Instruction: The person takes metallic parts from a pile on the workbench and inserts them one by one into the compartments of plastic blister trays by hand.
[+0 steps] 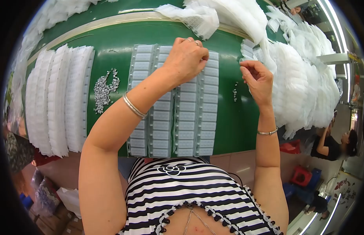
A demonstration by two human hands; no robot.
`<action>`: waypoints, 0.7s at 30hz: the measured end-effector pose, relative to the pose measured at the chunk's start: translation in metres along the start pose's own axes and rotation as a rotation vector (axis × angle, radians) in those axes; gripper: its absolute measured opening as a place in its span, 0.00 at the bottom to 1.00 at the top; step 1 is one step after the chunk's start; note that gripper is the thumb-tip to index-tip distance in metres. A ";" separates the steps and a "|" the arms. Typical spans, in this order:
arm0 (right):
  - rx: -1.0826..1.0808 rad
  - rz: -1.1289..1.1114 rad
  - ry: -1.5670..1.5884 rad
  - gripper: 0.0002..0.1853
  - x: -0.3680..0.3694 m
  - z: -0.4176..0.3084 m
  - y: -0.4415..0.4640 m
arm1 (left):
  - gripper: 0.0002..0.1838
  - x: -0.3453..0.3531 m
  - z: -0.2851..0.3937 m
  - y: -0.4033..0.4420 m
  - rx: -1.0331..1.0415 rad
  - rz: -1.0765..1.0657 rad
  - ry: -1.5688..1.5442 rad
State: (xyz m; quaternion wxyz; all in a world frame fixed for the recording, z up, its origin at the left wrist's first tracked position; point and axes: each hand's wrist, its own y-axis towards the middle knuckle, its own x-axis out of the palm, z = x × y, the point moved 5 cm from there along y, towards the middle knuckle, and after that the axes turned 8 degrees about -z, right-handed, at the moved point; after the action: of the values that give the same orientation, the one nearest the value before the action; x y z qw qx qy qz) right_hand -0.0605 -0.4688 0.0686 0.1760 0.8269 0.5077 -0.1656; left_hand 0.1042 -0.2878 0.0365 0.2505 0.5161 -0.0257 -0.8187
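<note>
Several pale, translucent plastic strips with rectangular cells (pixel 162 115) lie side by side on the green table (pixel 234 129), running toward my body. My left hand (pixel 187 58) is over their far part, fingers curled inward; what they hold, if anything, is hidden. To the right of the strips, my right hand (pixel 258 80) is raised with thumb and index finger pinched together. Anything between those fingertips is too small to make out. Just left of that hand lies a short line of tiny shiny pieces (pixel 235 92). A larger pile of the same pieces (pixel 104 92) sits left of the strips.
Stacked white strips (pixel 60 100) stand at the left. Heaps of white plastic strips (pixel 295 82) fill the right side, and more white plastic sheeting (pixel 201 19) lies along the far edge. A person in dark clothes (pixel 326 145) is farther off at the right, near a red stool (pixel 301 176).
</note>
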 end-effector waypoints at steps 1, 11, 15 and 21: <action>-0.035 -0.007 -0.042 0.05 0.000 -0.003 -0.001 | 0.02 -0.002 -0.002 -0.002 -0.004 0.007 -0.002; -0.194 -0.035 -0.145 0.06 0.022 -0.003 0.000 | 0.01 -0.003 -0.010 -0.003 0.045 0.072 -0.074; -0.199 -0.034 -0.148 0.06 0.027 -0.001 0.000 | 0.00 -0.001 -0.010 0.000 0.038 0.041 -0.075; -0.195 -0.048 -0.213 0.07 0.035 0.003 0.001 | 0.01 0.003 -0.013 0.002 -0.035 -0.010 -0.123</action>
State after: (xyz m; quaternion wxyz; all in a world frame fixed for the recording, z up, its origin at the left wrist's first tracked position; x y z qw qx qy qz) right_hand -0.0451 -0.4427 0.0503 0.3044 0.7712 0.5195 -0.2064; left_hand 0.1154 -0.2882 0.0283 0.2534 0.4607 -0.0241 -0.8503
